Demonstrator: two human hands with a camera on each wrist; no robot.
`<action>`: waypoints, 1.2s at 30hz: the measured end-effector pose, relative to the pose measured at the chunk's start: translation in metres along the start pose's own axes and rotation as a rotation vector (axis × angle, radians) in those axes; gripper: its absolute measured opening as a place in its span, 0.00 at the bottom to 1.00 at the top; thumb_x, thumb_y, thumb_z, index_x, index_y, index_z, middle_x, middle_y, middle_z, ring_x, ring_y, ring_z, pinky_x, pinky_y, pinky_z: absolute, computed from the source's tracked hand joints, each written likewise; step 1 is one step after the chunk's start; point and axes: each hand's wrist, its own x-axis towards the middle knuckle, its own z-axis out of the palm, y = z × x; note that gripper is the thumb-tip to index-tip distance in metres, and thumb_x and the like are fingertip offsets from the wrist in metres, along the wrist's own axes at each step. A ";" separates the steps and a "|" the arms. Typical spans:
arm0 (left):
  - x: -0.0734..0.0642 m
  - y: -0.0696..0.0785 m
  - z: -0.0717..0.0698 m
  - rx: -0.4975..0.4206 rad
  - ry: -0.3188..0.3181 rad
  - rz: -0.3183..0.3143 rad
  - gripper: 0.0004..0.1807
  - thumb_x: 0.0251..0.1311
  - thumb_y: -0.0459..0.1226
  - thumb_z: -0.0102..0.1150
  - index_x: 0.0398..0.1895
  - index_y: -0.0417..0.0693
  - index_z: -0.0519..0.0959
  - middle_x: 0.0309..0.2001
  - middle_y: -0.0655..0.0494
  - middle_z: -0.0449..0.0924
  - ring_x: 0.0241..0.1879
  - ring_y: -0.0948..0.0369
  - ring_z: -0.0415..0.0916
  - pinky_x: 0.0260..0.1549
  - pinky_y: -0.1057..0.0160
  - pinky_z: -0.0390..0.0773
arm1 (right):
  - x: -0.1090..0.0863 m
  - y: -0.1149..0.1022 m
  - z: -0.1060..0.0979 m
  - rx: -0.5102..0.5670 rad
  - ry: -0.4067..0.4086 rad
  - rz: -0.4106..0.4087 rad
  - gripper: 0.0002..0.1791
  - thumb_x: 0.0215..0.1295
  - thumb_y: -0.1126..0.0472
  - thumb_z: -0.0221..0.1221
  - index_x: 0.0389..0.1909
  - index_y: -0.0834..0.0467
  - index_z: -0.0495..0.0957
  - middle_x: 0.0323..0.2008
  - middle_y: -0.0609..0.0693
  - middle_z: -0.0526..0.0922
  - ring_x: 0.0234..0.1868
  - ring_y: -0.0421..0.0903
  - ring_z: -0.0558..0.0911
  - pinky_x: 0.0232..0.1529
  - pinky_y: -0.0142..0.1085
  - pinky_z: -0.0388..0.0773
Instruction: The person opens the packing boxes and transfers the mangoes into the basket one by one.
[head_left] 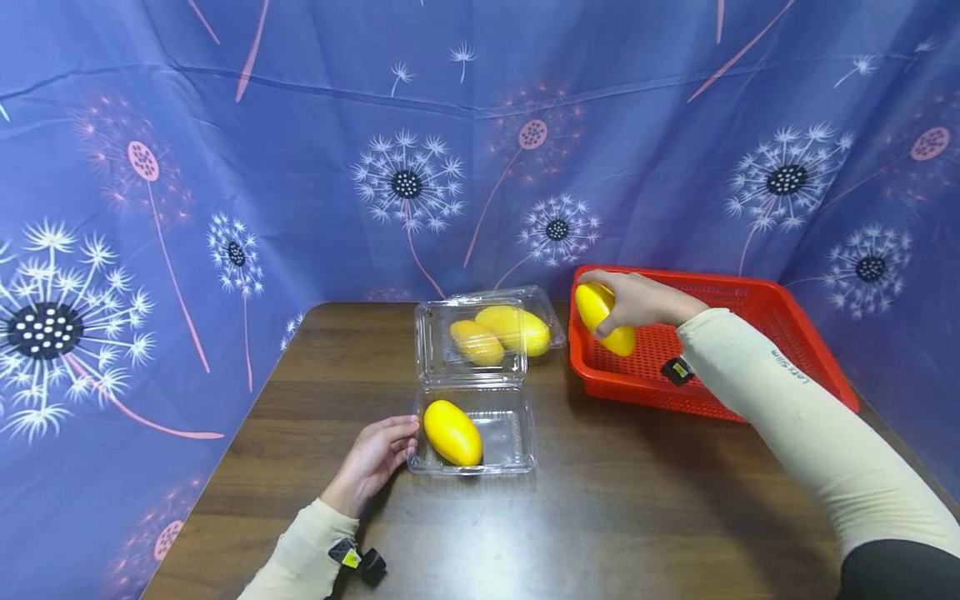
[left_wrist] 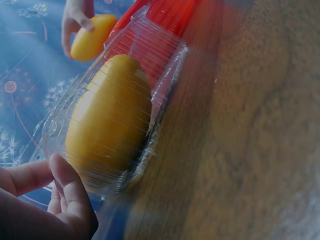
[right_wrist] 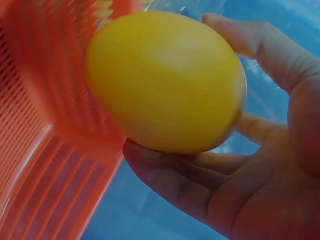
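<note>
In the head view a yellow mango (head_left: 453,433) lies in the left part of an open clear plastic clamshell box (head_left: 512,429), its lid tilted up at the back. My left hand (head_left: 375,457) is at the box's left side; in the left wrist view thumb and forefinger pinch its rim. A second mango (head_left: 595,307) is held up by my right hand (head_left: 637,300) over the left end of a red plastic basket (head_left: 750,310). Thumb and fingers curve round this mango (right_wrist: 165,82) in the right wrist view.
Behind the raised lid, another clear box (head_left: 555,329) holds two mangoes (head_left: 510,325). Brown wooden table (head_left: 637,500) lies under everything. A blue dandelion-print cloth (head_left: 300,167) hangs behind the table's back edge and along its sides.
</note>
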 end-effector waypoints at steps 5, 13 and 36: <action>0.000 -0.001 0.001 0.013 0.012 0.000 0.05 0.64 0.27 0.53 0.42 0.38 0.76 0.28 0.61 0.80 0.24 0.68 0.74 0.28 0.74 0.78 | 0.000 0.018 -0.003 -0.039 0.012 0.034 0.47 0.47 0.60 0.70 0.69 0.54 0.59 0.49 0.62 0.74 0.43 0.56 0.76 0.33 0.41 0.81; -0.001 0.000 0.002 0.022 0.012 -0.003 0.07 0.64 0.28 0.53 0.44 0.36 0.75 0.28 0.60 0.80 0.23 0.68 0.74 0.28 0.74 0.78 | 0.008 0.035 -0.002 -0.056 0.001 0.071 0.46 0.49 0.60 0.69 0.69 0.55 0.58 0.48 0.63 0.74 0.42 0.56 0.76 0.34 0.41 0.81; 0.001 0.002 0.001 0.017 0.016 -0.006 0.11 0.64 0.27 0.54 0.48 0.32 0.73 0.28 0.60 0.80 0.24 0.69 0.74 0.28 0.75 0.78 | 0.038 0.061 0.011 -0.151 -0.125 0.096 0.48 0.48 0.63 0.71 0.71 0.55 0.57 0.50 0.65 0.72 0.45 0.59 0.75 0.36 0.46 0.85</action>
